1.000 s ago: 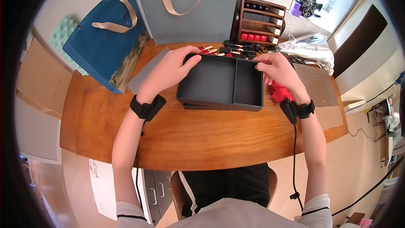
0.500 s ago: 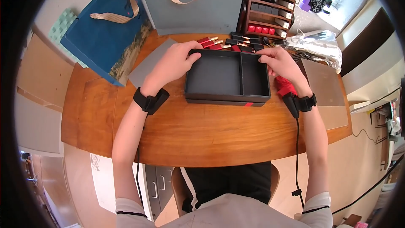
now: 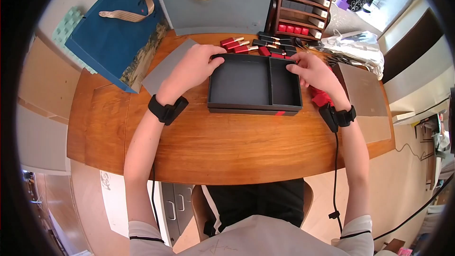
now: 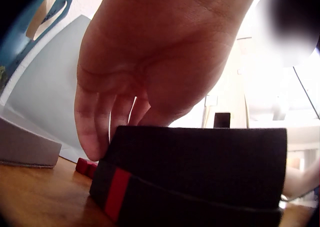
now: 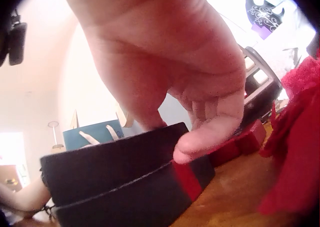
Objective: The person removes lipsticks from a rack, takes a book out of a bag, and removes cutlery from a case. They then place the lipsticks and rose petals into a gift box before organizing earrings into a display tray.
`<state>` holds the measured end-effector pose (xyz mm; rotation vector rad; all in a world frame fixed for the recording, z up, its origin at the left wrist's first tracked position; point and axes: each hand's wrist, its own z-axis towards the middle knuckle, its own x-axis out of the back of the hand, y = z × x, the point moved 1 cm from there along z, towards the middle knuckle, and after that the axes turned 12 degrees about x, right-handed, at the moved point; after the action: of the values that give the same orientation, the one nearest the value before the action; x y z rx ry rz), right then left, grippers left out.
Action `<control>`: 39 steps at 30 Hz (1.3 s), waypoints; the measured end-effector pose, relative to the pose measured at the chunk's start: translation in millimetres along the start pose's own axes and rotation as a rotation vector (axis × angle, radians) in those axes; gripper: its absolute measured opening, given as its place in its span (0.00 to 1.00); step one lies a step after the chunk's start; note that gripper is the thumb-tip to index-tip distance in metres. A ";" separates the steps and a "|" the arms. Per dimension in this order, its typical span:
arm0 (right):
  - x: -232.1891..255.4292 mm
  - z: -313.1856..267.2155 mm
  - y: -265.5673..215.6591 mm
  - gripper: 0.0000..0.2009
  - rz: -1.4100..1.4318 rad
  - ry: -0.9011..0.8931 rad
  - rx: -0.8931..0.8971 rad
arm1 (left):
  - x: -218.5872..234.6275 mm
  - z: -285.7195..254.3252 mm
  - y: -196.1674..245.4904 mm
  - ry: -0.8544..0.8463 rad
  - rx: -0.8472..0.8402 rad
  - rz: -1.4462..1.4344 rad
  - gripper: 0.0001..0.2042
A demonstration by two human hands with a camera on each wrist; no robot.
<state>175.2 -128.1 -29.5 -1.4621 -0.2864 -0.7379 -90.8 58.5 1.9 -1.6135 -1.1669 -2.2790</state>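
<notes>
A black two-compartment tray (image 3: 239,83) sits on a black lower box with a red stripe (image 4: 118,189), the two edges lined up in the head view. At the far left corner my left hand (image 3: 194,68) grips the tray wall, thumb over the rim and fingers down the far side. My right hand (image 3: 316,72) pinches the far right corner, its thumb at the rim. One right fingertip (image 5: 192,148) lies along the box side near the seam in the right wrist view. Both compartments are bare inside.
Red and gold lipsticks (image 3: 233,43) and black ones (image 3: 275,42) lie behind the box. A red cloth (image 3: 321,97) is beside my right wrist. Beyond stand a wooden rack (image 3: 303,12), a grey bag (image 3: 218,16), a blue bag (image 3: 113,33) and a foil-like silver bundle (image 3: 355,50).
The tray sat askew over the lower box a second ago; now their edges line up. Both hands keep hold of the far corners. The head view has shifted slightly.
</notes>
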 end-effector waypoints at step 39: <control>24.9 -97.9 1.8 0.19 -0.086 -0.242 -0.160 | 52.0 -96.2 -59.9 -0.080 0.331 0.469 0.48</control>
<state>170.1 -229.0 -28.1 -1.7032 -0.4867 -0.6642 -215.4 55.5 1.6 -1.6435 -0.9846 -1.6539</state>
